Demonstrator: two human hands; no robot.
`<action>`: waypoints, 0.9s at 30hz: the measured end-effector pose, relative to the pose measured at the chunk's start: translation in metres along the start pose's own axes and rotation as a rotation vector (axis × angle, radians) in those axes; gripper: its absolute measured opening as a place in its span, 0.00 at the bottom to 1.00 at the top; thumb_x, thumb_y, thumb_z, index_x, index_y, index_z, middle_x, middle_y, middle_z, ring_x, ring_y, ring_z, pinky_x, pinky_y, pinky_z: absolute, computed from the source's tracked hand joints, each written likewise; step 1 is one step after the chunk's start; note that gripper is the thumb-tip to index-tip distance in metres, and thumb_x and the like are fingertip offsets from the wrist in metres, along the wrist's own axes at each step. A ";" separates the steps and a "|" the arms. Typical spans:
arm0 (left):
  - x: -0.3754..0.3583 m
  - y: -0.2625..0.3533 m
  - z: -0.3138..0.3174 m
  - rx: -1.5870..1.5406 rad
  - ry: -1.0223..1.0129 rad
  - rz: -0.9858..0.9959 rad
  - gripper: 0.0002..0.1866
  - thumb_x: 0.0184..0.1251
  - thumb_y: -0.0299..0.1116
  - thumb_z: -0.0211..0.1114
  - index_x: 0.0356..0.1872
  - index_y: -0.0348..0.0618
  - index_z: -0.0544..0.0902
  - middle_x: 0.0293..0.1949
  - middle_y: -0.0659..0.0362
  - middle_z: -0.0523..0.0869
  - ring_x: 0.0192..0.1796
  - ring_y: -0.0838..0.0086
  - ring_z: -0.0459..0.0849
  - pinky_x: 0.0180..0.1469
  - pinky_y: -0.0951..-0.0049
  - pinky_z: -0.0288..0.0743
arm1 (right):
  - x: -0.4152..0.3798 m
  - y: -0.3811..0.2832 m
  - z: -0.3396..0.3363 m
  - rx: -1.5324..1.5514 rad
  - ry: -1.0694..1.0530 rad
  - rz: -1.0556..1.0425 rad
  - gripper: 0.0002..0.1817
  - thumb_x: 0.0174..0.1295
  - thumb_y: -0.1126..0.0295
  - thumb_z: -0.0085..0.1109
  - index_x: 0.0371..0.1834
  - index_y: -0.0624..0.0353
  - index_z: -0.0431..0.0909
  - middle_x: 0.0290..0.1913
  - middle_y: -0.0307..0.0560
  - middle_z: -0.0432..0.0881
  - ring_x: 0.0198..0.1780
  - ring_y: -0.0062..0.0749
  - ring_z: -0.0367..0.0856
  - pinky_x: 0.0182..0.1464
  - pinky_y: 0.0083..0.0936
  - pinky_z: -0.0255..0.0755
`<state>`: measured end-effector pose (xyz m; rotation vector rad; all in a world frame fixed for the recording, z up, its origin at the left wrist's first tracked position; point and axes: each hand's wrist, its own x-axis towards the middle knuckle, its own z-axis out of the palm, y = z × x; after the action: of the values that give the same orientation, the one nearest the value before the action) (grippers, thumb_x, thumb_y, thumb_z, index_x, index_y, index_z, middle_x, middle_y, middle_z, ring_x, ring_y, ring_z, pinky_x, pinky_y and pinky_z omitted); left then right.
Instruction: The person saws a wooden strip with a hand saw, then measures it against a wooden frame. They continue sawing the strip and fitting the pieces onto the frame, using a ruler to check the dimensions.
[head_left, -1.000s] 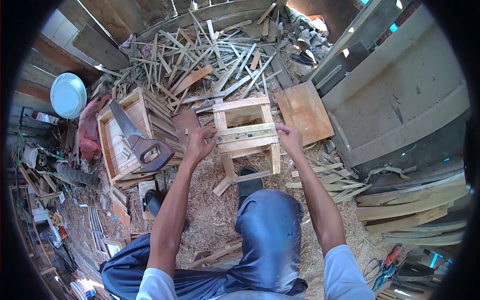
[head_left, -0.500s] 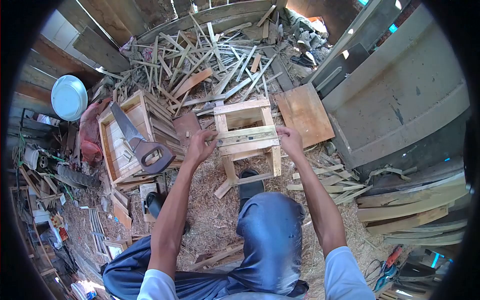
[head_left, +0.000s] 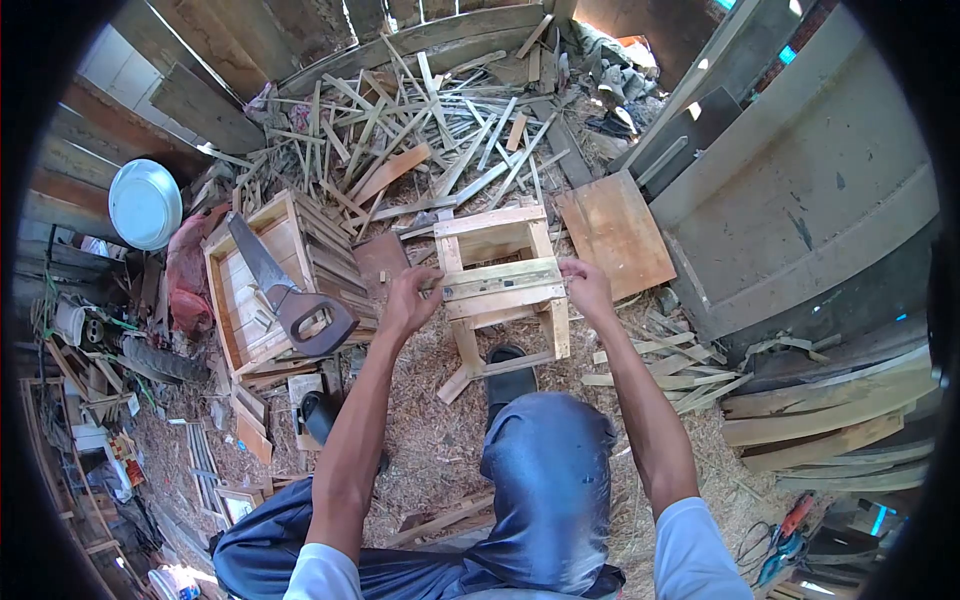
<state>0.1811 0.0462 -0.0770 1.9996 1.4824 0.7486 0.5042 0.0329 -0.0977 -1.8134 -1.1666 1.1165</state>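
Slat (head_left: pixel 500 277) of pale wood lies across the top of the small wooden frame (head_left: pixel 497 262), which stands on the sawdust-strewn floor (head_left: pixel 430 430) in front of the person's knee. From the head camera: left hand (head_left: pixel 408 300) pinches the slat's left end, right hand (head_left: pixel 585 285) pinches the right end, likely squaring it to the frame's edges. Beside it sits a slatted crate (head_left: pixel 270 275) with a handsaw (head_left: pixel 285 290) resting on it, within reach.

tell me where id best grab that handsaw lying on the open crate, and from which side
Probably by the dark closed-loop handle of the handsaw, coming from the near side of the wooden crate. The handle end points toward the person, while the blade runs away toward the crate's far corner.
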 end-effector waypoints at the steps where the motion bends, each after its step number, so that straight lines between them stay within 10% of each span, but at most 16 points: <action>1: 0.000 0.000 0.000 -0.001 -0.001 0.001 0.14 0.52 0.30 0.66 0.41 0.39 0.86 0.42 0.45 0.86 0.49 0.52 0.84 0.55 0.60 0.76 | 0.001 0.002 -0.001 -0.005 -0.013 -0.017 0.14 0.57 0.74 0.55 0.44 0.59 0.86 0.38 0.46 0.88 0.40 0.29 0.86 0.46 0.23 0.76; 27: -0.001 -0.011 0.003 -0.077 -0.046 -0.028 0.16 0.54 0.29 0.68 0.46 0.40 0.84 0.45 0.48 0.86 0.52 0.59 0.83 0.59 0.63 0.73 | 0.004 0.002 -0.004 0.068 -0.052 0.018 0.17 0.56 0.79 0.49 0.44 0.61 0.86 0.38 0.46 0.88 0.41 0.28 0.85 0.47 0.23 0.76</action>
<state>0.1756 0.0474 -0.0866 1.9219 1.4308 0.7320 0.5091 0.0351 -0.0991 -1.7556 -1.1302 1.2063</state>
